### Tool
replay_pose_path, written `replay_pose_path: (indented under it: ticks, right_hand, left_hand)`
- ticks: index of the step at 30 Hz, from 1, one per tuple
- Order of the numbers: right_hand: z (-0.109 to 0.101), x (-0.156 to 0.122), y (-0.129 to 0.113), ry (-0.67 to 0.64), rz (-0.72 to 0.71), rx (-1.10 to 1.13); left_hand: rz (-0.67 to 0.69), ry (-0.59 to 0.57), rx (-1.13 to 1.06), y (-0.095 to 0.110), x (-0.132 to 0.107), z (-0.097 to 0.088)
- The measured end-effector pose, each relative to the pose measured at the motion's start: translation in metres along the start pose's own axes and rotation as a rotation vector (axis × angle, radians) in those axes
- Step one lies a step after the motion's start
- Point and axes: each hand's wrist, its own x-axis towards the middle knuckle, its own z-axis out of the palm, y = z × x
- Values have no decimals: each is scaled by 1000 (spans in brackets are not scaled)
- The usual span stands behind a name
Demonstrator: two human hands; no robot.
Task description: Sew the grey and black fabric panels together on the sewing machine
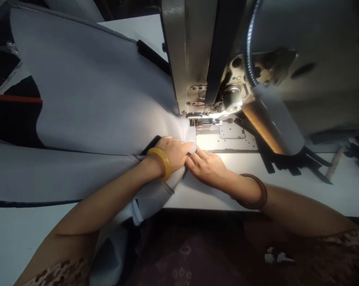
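An amber bangle, a dark brown bangle, and patterned sleeves.

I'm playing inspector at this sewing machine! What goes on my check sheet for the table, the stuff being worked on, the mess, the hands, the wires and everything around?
Surface: white sewing table with a metal needle plate.
Things: grey mesh fabric bunched under the hands, running up to the presser foot of the sewing machine.
Clutter: black strips and a pale stick at the table's right.
Hands: left hand, with a yellow bangle, presses the fabric; right hand, with a brown bangle, lies beside it on the fabric.
Cables: ribbed gooseneck on the machine; no loose cable seen.
Surroundings: dark cloth with an orange stripe at left.
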Motion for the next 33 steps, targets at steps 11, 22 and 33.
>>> replay_pose_path:
  ticks: [11, 22, 33]
  right_hand:
    - [12, 10, 14, -140, 94, 58]
    - [22, 11, 27, -256, 213, 177]
    - [27, 1, 31, 154, 148, -36]
  left_hand:
    - [-37, -26, 43, -8, 20, -8]
    - [-10, -8, 22, -13, 35, -15]
    - [41, 321, 182, -34, -13, -23]
